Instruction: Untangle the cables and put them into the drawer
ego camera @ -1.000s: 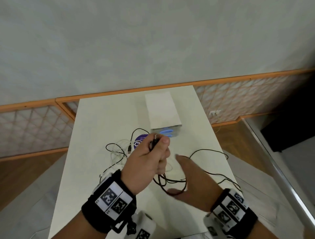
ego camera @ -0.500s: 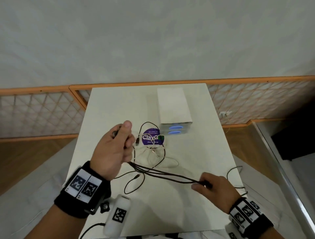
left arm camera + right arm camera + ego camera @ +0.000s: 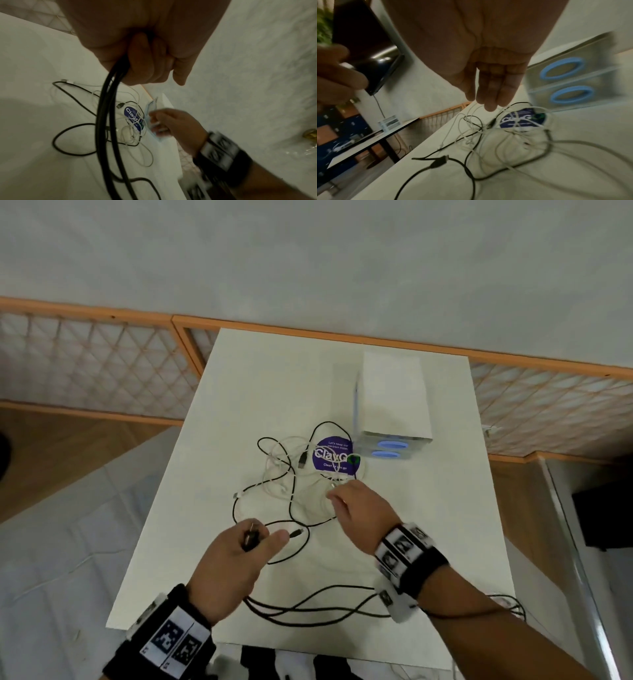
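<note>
My left hand (image 3: 263,537) (image 3: 145,60) grips the doubled black cable (image 3: 308,607) (image 3: 106,121) in a fist near the table's front left. The cable's long loops trail across the front edge under my right forearm. My right hand (image 3: 337,498) (image 3: 488,88) hovers with straight fingers over the tangle of thin white cables (image 3: 284,474) (image 3: 505,135) and holds nothing. A second black cable with a USB plug (image 3: 438,162) winds through that tangle. The white drawer unit (image 3: 394,392) (image 3: 570,81), with two blue oval handles, stands behind with both drawers closed.
A round purple sticker (image 3: 330,455) lies on the white table (image 3: 274,364) under the cables, just left of the drawers. An orange-framed lattice barrier (image 3: 102,361) runs behind the table. Floor drops off on both sides, and a dark screen (image 3: 368,54) stands to the right.
My right hand let go of the black cable and moved forward to the white tangle. My left hand drew back toward the front edge, still gripping the black cable.
</note>
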`<state>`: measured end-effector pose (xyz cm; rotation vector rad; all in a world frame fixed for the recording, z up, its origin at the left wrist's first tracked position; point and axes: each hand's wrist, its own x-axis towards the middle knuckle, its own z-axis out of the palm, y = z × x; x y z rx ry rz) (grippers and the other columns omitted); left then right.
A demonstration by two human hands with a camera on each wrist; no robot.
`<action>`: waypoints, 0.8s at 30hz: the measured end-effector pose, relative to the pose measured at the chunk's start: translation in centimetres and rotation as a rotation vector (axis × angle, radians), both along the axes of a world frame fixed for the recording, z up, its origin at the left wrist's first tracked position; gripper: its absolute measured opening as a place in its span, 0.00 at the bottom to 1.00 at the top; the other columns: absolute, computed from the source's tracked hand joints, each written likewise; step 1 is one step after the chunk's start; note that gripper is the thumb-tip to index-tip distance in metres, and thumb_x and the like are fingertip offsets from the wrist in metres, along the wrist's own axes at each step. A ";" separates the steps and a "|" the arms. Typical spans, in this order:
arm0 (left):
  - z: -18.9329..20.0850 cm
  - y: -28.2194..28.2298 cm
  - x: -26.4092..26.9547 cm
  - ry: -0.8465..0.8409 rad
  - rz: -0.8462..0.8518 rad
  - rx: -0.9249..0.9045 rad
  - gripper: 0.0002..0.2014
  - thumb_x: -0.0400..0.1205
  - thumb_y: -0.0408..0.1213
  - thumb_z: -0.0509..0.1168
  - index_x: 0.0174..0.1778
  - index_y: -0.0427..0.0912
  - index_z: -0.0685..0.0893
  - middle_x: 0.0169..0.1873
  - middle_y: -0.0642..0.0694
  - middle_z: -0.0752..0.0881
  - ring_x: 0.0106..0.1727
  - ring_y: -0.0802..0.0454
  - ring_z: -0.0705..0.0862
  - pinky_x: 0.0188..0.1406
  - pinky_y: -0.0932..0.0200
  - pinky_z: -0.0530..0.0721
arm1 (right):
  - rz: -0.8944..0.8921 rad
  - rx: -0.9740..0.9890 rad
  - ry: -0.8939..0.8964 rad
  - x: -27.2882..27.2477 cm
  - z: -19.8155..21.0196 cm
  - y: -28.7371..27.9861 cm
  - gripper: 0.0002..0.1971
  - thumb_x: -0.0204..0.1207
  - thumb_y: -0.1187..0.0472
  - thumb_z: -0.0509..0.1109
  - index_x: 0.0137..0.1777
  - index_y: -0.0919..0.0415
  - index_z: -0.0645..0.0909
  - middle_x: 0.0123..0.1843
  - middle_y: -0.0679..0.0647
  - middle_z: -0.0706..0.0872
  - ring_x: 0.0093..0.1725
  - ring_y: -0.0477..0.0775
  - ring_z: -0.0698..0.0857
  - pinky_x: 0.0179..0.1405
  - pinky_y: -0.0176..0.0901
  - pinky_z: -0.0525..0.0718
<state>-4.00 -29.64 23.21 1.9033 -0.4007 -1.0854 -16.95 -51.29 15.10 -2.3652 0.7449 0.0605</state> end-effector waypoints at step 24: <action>-4.8 3.4 3.0 0.132 0.088 -0.015 0.21 0.89 0.51 0.64 0.31 0.52 0.70 0.29 0.49 0.64 0.26 0.51 0.60 0.22 0.57 0.64 | 0.399 -0.621 0.486 15.8 -6.4 -9.1 0.16 0.84 0.62 0.60 0.69 0.57 0.80 0.67 0.59 0.80 0.67 0.65 0.79 0.68 0.60 0.74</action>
